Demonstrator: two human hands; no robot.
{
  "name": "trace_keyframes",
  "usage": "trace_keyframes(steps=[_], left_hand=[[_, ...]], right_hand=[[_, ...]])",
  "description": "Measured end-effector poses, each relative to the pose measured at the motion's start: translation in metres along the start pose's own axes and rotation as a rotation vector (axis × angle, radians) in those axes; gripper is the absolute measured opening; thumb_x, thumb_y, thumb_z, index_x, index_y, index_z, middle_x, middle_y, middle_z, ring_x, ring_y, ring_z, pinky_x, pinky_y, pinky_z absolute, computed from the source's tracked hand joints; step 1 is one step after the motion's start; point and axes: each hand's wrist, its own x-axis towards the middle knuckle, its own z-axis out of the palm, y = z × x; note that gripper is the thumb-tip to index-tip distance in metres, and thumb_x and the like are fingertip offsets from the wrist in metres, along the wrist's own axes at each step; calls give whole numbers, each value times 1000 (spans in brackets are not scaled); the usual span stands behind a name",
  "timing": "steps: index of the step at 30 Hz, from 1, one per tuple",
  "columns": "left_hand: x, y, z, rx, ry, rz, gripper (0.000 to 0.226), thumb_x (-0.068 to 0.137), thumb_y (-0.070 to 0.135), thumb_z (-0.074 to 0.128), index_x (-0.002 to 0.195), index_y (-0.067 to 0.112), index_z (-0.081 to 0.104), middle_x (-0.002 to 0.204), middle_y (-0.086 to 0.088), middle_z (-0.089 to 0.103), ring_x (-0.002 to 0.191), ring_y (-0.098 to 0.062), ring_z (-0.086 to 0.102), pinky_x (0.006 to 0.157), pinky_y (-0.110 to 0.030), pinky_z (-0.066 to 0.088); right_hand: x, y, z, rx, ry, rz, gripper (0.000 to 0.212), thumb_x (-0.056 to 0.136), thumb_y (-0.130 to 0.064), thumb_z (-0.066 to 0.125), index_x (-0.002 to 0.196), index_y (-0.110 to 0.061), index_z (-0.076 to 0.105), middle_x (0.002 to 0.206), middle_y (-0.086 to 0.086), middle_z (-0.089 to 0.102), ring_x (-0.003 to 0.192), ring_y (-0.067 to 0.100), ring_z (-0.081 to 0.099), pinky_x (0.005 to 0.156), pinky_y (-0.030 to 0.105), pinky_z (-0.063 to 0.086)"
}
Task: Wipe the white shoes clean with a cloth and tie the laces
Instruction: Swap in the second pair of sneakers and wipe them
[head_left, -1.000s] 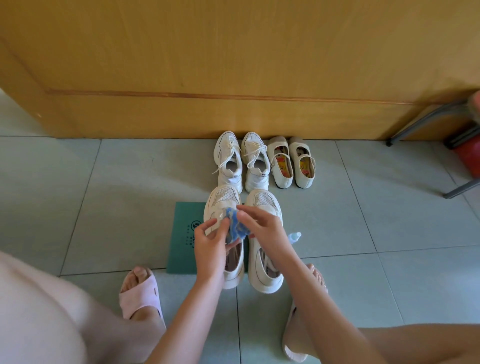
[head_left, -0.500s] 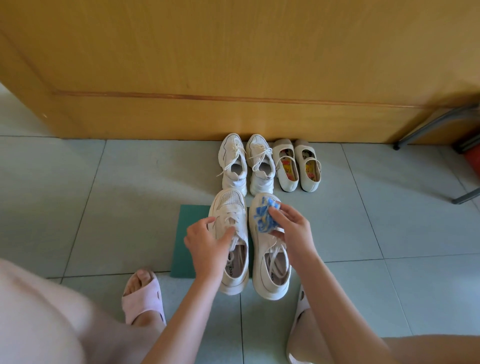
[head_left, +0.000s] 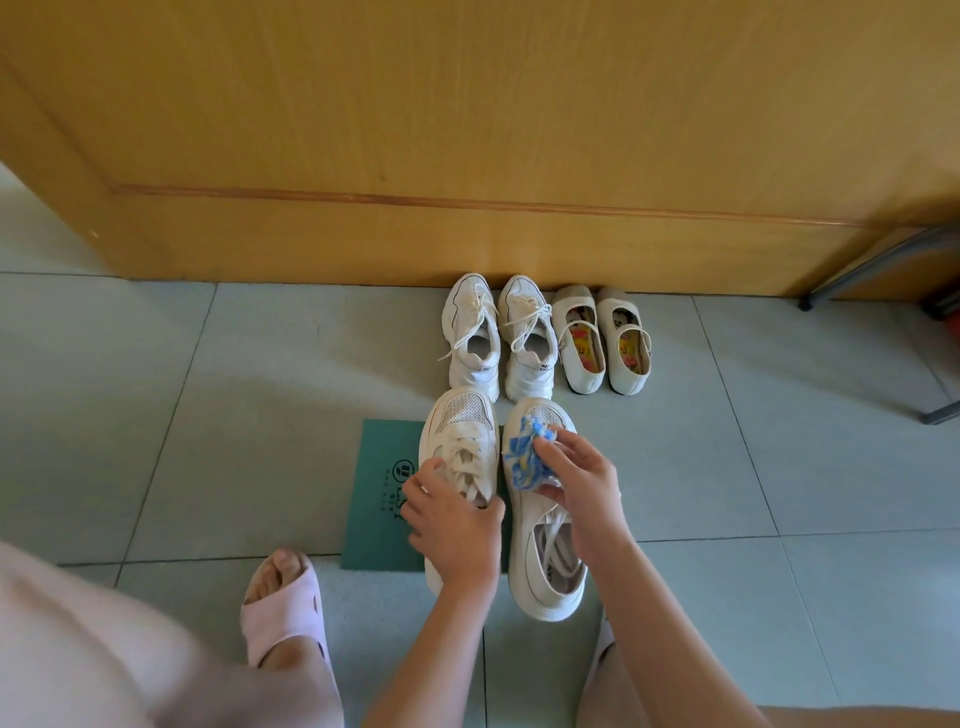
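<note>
Two white lace-up shoes stand side by side on the floor, toes pointing away from me, their laces loose. My left hand (head_left: 454, 525) grips the left shoe (head_left: 462, 431) across its laces and tongue. My right hand (head_left: 582, 483) holds a crumpled blue cloth (head_left: 524, 457) against the upper of the right shoe (head_left: 545, 577), just behind its toe. The left shoe's heel is hidden under my left hand.
A green mat (head_left: 387, 493) lies under the left shoe. Another pair of white sneakers (head_left: 498, 338) and a pair of cream strap shoes (head_left: 602, 343) stand against the wooden door (head_left: 467, 130). My feet in pink slippers (head_left: 283, 608) flank the shoes. Metal chair legs (head_left: 883, 260) stand at right.
My right hand carried the blue cloth from between both hands onto the right shoe's toe area. My left hand let go of the cloth and settled on the left shoe's laces.
</note>
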Motion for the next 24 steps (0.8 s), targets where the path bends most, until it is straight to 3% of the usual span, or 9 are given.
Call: trace_keyframes(steps=[5, 9, 14, 16, 19, 21, 24], left_hand=[[11, -15, -8, -27, -2, 53, 67, 67, 25, 77, 125, 20, 43, 128, -8, 43, 115, -31, 42, 85, -46, 46], [19, -31, -20, -108, 15, 83, 64, 67, 20, 73, 124, 19, 45, 124, -7, 45, 111, -29, 42, 83, -47, 48], [30, -44, -32, -159, 44, 99, 62, 68, 19, 74, 123, 16, 47, 121, -8, 47, 111, -29, 44, 85, -40, 43], [31, -46, -33, -129, 45, 131, 60, 68, 21, 75, 121, 17, 48, 119, -6, 48, 109, -27, 45, 83, -38, 45], [27, -46, -29, -92, 66, 178, 57, 66, 21, 77, 117, 16, 51, 116, -5, 50, 106, -27, 46, 75, -33, 42], [25, -46, -26, -61, 88, 192, 57, 65, 21, 78, 116, 16, 53, 114, -5, 51, 103, -27, 47, 72, -32, 41], [25, -45, -23, -26, 112, 200, 57, 64, 24, 80, 115, 17, 54, 112, -6, 53, 100, -27, 48, 70, -32, 40]], right_hand=[[4, 1, -1, -38, 4, 3, 21, 87, -14, 66, 108, -10, 65, 103, 12, 70, 89, 22, 70, 62, 26, 57], [8, 1, 6, -76, -28, -41, 10, 88, -13, 63, 96, -17, 67, 95, 9, 71, 79, 17, 70, 59, 24, 56], [32, 0, 23, -314, 0, -119, 15, 87, -16, 64, 100, -14, 71, 87, 5, 72, 81, 21, 70, 79, 42, 58], [43, -5, 33, -366, -16, -149, 17, 87, -12, 62, 102, -11, 71, 84, 3, 71, 77, 18, 68, 77, 35, 57], [61, -17, 50, -500, -74, -204, 14, 89, -8, 58, 98, -12, 67, 77, 1, 64, 64, 10, 59, 56, 12, 47], [75, -22, 60, -590, -107, -243, 18, 90, -6, 56, 103, -9, 67, 79, 3, 62, 63, 6, 53, 53, 13, 42], [98, -27, 72, -759, -157, -297, 23, 89, -4, 54, 107, -6, 68, 87, 5, 63, 76, 15, 57, 69, 24, 45]])
